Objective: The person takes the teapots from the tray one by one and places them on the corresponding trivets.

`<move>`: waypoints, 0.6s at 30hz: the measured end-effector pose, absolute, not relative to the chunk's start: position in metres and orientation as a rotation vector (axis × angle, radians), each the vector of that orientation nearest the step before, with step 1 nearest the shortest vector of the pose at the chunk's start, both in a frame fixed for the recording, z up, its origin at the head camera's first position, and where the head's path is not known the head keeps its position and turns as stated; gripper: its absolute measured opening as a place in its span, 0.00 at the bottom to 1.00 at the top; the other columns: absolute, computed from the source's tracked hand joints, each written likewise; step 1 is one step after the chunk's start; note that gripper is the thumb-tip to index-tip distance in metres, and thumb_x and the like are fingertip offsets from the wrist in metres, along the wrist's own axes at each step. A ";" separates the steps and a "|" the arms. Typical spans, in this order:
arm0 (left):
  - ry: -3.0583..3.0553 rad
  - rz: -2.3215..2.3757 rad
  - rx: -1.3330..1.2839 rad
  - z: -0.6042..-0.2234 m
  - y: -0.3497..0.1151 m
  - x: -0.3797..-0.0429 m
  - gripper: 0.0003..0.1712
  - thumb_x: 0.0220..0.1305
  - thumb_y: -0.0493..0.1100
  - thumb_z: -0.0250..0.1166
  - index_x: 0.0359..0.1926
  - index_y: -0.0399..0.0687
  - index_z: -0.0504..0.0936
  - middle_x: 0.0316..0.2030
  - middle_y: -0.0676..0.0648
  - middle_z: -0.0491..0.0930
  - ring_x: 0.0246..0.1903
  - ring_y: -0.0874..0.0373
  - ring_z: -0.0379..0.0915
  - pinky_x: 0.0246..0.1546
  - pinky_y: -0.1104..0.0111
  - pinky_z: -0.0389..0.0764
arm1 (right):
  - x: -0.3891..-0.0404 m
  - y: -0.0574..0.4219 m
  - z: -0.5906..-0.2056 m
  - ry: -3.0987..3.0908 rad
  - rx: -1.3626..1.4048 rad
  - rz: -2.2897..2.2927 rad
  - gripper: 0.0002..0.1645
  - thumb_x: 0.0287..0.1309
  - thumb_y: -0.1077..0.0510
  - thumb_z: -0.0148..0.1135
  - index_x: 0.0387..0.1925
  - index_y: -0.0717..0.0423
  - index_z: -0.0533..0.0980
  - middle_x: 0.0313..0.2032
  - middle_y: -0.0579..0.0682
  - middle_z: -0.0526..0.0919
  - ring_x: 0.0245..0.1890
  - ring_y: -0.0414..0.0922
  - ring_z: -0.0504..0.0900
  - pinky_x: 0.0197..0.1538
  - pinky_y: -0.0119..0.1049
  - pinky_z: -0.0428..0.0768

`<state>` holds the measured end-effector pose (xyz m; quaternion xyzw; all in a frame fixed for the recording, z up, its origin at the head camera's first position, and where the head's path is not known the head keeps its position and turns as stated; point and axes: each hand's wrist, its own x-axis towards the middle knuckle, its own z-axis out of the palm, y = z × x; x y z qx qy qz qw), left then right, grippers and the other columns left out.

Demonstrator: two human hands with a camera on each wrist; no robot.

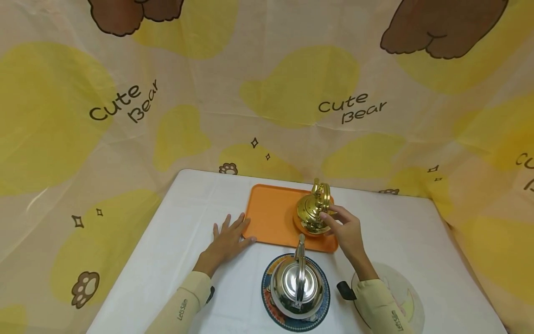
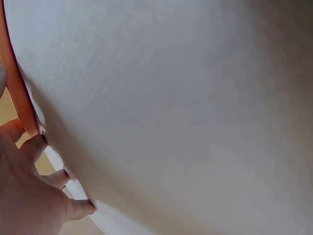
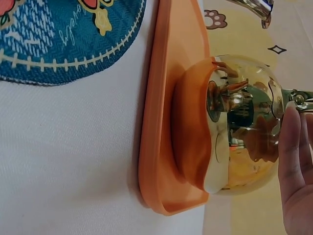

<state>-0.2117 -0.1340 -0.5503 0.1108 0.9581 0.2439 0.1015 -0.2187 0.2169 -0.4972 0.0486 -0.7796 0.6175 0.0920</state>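
Observation:
A shiny gold teapot (image 1: 310, 214) stands at the right end of an orange tray (image 1: 271, 213), and its lower body mirrors the tray's colour. My right hand (image 1: 348, 232) pinches its handle near the lower end, thumb on one side and fingers on the other. In the right wrist view, the fingertips (image 3: 292, 115) lie right at the handle's joint on the teapot (image 3: 249, 132). My left hand (image 1: 227, 243) has its fingers spread, resting at the tray's left edge and the white table. The left wrist view shows those fingertips (image 2: 88, 205) on the tabletop.
Nearer to me, a silver teapot (image 1: 288, 290) sits on a round blue patterned mat (image 1: 267, 311). A pale round mat (image 1: 410, 297) lies at the right, partly under my right sleeve. A printed cloth (image 1: 283, 106) hangs behind the white table (image 1: 167, 241).

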 end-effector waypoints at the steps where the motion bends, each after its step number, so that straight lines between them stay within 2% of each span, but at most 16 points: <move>1: 2.830 0.720 0.326 -0.551 -0.134 -0.212 0.45 0.76 0.68 0.58 0.83 0.52 0.61 0.85 0.45 0.52 0.83 0.32 0.34 0.75 0.26 0.33 | -0.219 0.217 -0.497 -2.318 0.141 1.836 0.20 0.69 0.56 0.72 0.58 0.61 0.84 0.52 0.63 0.86 0.39 0.54 0.88 0.31 0.45 0.90; 13: 2.825 0.734 0.326 -0.552 -0.134 -0.212 0.45 0.76 0.68 0.58 0.83 0.52 0.61 0.85 0.46 0.51 0.84 0.32 0.34 0.75 0.26 0.32 | -0.219 0.219 -0.498 -2.346 0.165 1.821 0.20 0.71 0.56 0.70 0.59 0.62 0.84 0.52 0.64 0.86 0.40 0.54 0.87 0.31 0.47 0.90; 18: 2.829 0.728 0.332 -0.553 -0.134 -0.212 0.45 0.76 0.68 0.57 0.83 0.52 0.61 0.85 0.45 0.51 0.83 0.32 0.34 0.75 0.26 0.33 | -0.219 0.222 -0.498 -2.367 0.194 1.811 0.20 0.73 0.57 0.68 0.60 0.63 0.83 0.54 0.65 0.86 0.41 0.53 0.87 0.30 0.43 0.89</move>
